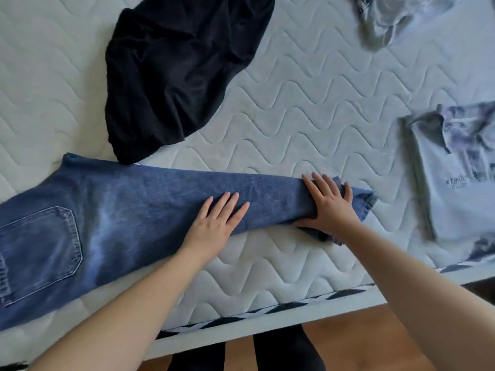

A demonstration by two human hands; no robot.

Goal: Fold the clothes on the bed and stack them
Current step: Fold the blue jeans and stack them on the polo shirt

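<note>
Blue jeans [128, 210] lie lengthwise across the near side of the mattress [308, 124], legs laid one on the other, back pocket at the left. My left hand [217, 223] rests flat on the leg, fingers spread. My right hand [329, 207] presses flat on the leg near its hem end, fingers apart. A crumpled black garment [174, 73] lies behind the jeans. At the right edge sits a folded pale grey patterned shirt [460, 178]. Another crumpled grey garment [385, 17] is at the top right.
The white quilted mattress edge [267, 314] runs diagonally along the bottom, with wooden floor [361, 341] and my dark-clad legs [286, 352] below it. Bare mattress shows between the jeans and the folded shirt.
</note>
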